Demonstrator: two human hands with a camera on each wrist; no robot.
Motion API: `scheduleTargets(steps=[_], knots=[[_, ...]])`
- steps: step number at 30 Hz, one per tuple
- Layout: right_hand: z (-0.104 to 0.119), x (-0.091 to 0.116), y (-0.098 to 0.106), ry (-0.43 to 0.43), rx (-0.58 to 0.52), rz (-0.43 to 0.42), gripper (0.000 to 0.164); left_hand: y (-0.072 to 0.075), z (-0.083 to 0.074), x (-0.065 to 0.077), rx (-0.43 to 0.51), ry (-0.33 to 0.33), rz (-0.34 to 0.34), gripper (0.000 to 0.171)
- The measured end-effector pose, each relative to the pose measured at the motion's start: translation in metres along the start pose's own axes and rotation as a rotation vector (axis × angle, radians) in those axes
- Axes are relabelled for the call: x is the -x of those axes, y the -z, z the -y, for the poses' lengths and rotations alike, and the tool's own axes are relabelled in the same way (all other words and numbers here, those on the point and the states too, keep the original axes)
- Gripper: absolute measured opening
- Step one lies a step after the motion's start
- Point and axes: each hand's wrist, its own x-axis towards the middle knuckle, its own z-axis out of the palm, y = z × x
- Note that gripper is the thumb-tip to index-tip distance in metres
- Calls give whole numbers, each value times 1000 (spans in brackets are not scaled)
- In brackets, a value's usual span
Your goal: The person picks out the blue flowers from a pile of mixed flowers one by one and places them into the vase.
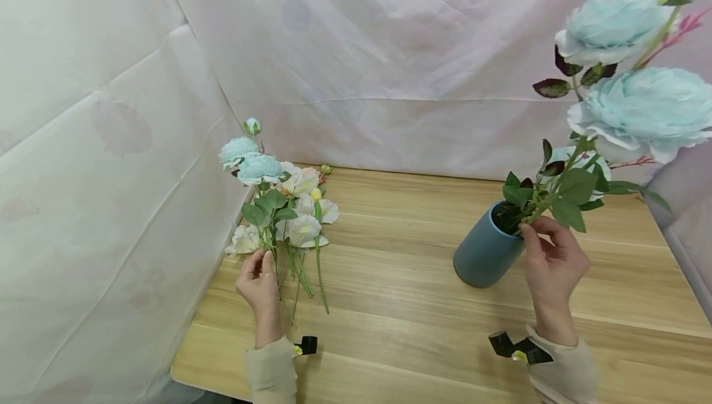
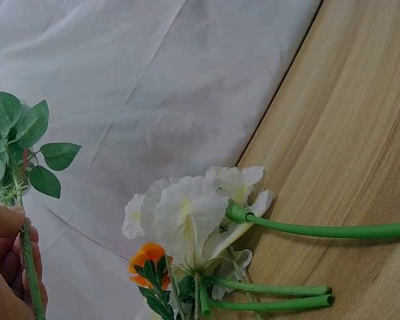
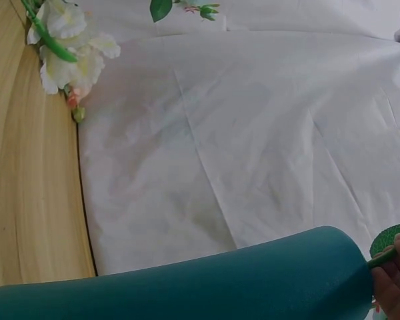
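On the left, my left hand (image 1: 259, 280) pinches the green stem (image 2: 31, 273) of a pale blue artificial flower spray (image 1: 260, 169), held upright over the pile. My right hand (image 1: 553, 262) pinches the stem of another pale blue flower spray (image 1: 639, 107) at the mouth of a blue-grey vase (image 1: 483, 252). That spray leans to the right, its lower stem hidden inside the vase. In the right wrist view, the fingertips (image 3: 397, 280) hold the green stem right at the vase's rim.
White flowers (image 1: 303, 230) with green stems lie at the table's left, with a yellow bud (image 1: 316, 194) among them. An orange flower (image 2: 147, 261) shows in the left wrist view. Pale cloth (image 1: 361, 52) hangs behind and left of the wooden table (image 1: 389, 305).
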Motion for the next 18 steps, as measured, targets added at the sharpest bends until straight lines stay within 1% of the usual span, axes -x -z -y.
scheduleTargets(steps=[5,12,18], knots=[[2,1,0,-1,-8,0,11,0,0,0,-10,-2,-3,10],[2,2,0,-2,-12,-15,10,0,1,-1,-7,10,-3,10],[4,4,0,-11,2,-26,6,0,1,-1,-10,-2,-4,9]])
